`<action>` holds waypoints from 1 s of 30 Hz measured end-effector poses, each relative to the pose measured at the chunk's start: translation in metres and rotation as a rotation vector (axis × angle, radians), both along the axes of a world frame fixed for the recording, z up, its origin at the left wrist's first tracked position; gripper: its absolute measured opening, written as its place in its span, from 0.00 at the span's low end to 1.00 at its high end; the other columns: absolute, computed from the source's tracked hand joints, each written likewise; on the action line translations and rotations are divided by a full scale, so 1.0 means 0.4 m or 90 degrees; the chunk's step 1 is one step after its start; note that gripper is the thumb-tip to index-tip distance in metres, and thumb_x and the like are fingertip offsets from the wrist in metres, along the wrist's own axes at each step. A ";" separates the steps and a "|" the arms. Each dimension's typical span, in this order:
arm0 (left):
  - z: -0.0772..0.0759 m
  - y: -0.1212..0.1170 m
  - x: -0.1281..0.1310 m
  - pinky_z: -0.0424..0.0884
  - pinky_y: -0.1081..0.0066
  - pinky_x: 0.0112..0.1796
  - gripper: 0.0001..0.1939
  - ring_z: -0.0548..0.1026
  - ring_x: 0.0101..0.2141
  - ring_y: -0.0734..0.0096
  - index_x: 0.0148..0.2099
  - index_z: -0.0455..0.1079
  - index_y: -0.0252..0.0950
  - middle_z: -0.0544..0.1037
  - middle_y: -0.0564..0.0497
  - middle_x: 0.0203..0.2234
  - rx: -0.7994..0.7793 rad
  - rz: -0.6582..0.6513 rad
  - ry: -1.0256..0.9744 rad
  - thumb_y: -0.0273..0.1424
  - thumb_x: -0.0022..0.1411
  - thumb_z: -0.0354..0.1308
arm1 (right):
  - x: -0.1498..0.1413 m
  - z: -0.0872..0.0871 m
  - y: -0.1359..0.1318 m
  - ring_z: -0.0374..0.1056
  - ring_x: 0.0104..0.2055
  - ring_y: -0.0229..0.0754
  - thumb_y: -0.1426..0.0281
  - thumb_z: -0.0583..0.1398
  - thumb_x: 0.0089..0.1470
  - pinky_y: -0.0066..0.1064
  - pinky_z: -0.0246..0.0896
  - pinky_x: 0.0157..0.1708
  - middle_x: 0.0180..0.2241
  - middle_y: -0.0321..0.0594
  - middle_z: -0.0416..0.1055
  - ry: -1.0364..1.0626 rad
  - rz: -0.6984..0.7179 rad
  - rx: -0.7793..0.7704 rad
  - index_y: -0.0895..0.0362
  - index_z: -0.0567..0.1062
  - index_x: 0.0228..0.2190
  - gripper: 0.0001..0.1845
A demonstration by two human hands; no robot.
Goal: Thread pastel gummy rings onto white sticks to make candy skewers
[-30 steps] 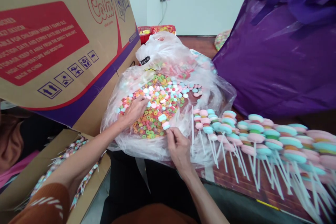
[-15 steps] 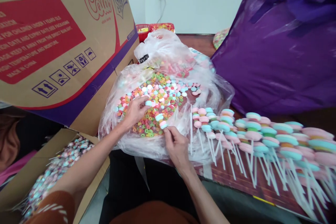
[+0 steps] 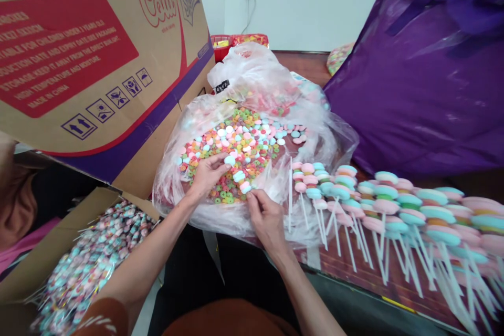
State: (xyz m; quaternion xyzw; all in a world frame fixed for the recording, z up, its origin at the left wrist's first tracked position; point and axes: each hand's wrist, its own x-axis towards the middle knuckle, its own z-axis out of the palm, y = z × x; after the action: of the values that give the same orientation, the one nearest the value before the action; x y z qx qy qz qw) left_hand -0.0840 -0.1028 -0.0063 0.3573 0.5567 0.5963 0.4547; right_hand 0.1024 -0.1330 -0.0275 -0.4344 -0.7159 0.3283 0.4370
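Observation:
My left hand [image 3: 208,174] pinches a pale blue candy disc [image 3: 229,160] above the loose candy. Closed at the fingertips, my right hand [image 3: 268,218] holds a candy lollipop [image 3: 241,181] whose stacked pink, white and blue pieces tilt toward the left hand; its stick is mostly hidden in the fingers. A small gap separates the disc from the stack. Under both hands, an opened clear plastic bag [image 3: 173,189] carries loose candy rings [image 3: 226,194] in green, orange and red, mixed with pastel discs [image 3: 226,131].
Finished-looking stacked lollipops [image 3: 388,205] stand in rows on white sticks along the table [image 3: 331,265] at right. A purple bag [image 3: 425,89] rises behind them. On the left are a large printed carton [image 3: 157,58] and an open box of wrapped lollipops [image 3: 98,252].
My left hand has drawn the blue disc slightly right and down, nearer the lollipop. The right hand keeps its hold. The whole view has shifted a little.

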 end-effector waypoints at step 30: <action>-0.011 -0.061 0.064 0.74 0.69 0.45 0.17 0.78 0.43 0.67 0.52 0.78 0.37 0.80 0.46 0.44 0.146 -0.040 0.481 0.27 0.65 0.54 | -0.006 -0.006 -0.001 0.55 0.23 0.33 0.70 0.51 0.64 0.26 0.49 0.26 0.21 0.30 0.58 -0.016 -0.032 0.002 0.57 0.68 0.25 0.15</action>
State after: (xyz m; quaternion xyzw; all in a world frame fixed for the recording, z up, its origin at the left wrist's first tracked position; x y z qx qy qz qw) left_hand -0.0583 -0.1271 -0.0106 0.6170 0.6034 0.4667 0.1933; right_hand 0.1001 -0.1334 -0.0300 -0.4553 -0.7109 0.3105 0.4369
